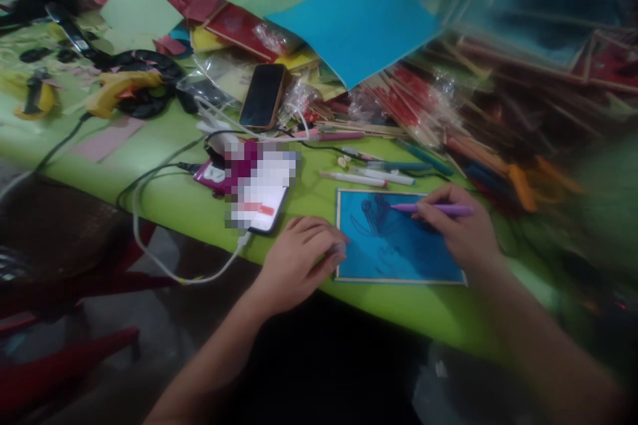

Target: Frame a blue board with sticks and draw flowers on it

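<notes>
A blue panel (423, 252) with a pale thin frame lies near the front edge of the green table, and dark line drawing shows on its upper part. My right hand (456, 222) is closed around a purple pen (448, 210), whose tip points left at the drawing. At the panel's left edge rests my left hand (304, 255), its fingers curled together; a small shiny, clear thing shows at the fingertips, too blurred to name. Behind the panel lie two white pens, one of them a white marker (353, 179).
A lit phone (262, 202) on a white cable lies left of the panel. Farther back are a dark phone (263, 96), a blue sheet (359, 26), bundled sticks and plastic wrap. A yellow glue gun (112, 93) lies at the left of the green table (189, 206).
</notes>
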